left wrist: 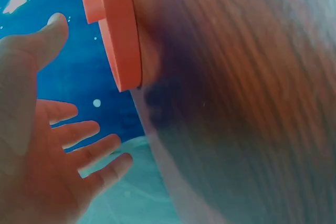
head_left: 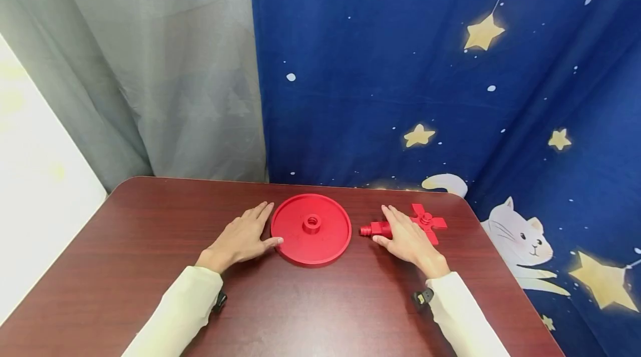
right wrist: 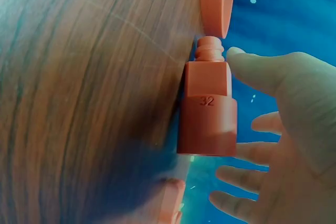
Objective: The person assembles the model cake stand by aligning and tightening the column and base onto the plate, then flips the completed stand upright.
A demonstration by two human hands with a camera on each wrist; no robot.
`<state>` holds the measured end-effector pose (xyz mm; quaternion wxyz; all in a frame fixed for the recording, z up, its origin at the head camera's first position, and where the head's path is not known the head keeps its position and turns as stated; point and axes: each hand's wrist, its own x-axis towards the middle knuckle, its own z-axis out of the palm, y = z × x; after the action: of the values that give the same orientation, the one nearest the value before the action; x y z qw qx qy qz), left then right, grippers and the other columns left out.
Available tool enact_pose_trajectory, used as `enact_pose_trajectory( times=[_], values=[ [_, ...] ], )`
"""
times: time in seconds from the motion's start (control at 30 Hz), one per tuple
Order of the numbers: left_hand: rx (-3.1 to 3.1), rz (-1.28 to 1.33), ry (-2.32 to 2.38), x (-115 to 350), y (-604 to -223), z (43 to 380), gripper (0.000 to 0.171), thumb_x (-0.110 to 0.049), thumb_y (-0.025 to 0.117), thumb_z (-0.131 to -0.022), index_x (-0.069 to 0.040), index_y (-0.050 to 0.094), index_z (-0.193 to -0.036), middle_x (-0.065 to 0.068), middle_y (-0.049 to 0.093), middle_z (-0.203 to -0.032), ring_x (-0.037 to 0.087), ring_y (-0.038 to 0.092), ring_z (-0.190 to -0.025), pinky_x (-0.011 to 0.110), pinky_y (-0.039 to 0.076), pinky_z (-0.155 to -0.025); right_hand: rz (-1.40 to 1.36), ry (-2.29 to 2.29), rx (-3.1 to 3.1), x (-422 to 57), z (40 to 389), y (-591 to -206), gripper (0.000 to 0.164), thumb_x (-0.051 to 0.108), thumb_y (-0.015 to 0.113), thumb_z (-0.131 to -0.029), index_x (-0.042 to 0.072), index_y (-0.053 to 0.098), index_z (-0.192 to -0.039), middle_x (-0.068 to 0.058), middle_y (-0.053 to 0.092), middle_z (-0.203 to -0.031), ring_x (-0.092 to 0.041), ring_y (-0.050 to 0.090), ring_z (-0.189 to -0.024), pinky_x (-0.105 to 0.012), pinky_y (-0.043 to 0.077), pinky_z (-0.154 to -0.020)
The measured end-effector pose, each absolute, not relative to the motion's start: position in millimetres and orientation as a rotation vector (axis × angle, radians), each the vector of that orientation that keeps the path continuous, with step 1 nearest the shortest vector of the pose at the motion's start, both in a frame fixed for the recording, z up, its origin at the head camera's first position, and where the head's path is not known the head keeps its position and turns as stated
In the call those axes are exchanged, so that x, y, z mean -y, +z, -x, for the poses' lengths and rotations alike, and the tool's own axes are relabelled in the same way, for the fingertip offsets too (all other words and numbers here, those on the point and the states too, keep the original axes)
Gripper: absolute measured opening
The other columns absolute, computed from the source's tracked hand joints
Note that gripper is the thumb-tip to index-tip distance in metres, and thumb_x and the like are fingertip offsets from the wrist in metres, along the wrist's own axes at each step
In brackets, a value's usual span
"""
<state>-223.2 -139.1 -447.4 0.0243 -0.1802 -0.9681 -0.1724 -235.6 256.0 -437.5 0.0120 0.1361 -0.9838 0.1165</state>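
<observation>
A round red disc (head_left: 290, 237) with a raised rim and a hollow hub in its middle lies on the table. My left hand (head_left: 243, 236) is at its left side, fingers extended and thumb tip right at the rim. To the right lies a red threaded plug (right wrist: 207, 124), a stepped cylinder marked "32" with a screw end pointing toward the disc. Over it, partly covering it in the head view, is my right hand (head_left: 407, 239), fingers extended and not wrapped round it. Beyond those fingers sits a flat red cross-shaped piece (head_left: 439, 223) with a round centre.
The dark wood-grain table (head_left: 310, 312) has rounded far corners. Behind it hang a grey curtain (head_left: 200, 68) and a blue curtain (head_left: 350, 95) with stars and a white cat. Each wrist carries a small black camera, seen below the right sleeve (head_left: 422, 298).
</observation>
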Motion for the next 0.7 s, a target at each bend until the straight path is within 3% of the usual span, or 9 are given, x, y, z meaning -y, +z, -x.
enact_pose_trajectory(
  times=[0.3, 0.7],
  values=[
    [3.105, 0.531, -0.662, 133, -453, 225, 0.101, -0.061, 0.066, -0.085, -0.003, 0.024, -0.156, 0.017, 0.031, -0.159, 0.039, 0.036, -0.142, 0.061, 0.041, -0.105, -0.425, 0.407, 3.100, -258, 238, -441, 0.080, 0.031, 0.079, -0.083, 0.004, 0.041, -0.149, -0.021, 0.047, -0.148, -0.042, 0.047, -0.134, -0.062, 0.040, -0.106],
    [3.141, 0.557, -0.633, 127, -455, 228, 0.103, -0.060, 0.067, -0.084, -0.001, 0.024, -0.156, 0.016, 0.032, -0.160, 0.040, 0.039, -0.141, 0.061, 0.038, -0.107, -0.463, 0.371, 3.075, -261, 242, -443, 0.064, 0.015, 0.079, -0.083, 0.003, 0.053, -0.140, -0.022, 0.057, -0.137, -0.041, 0.056, -0.123, -0.059, 0.046, -0.100]
  ],
)
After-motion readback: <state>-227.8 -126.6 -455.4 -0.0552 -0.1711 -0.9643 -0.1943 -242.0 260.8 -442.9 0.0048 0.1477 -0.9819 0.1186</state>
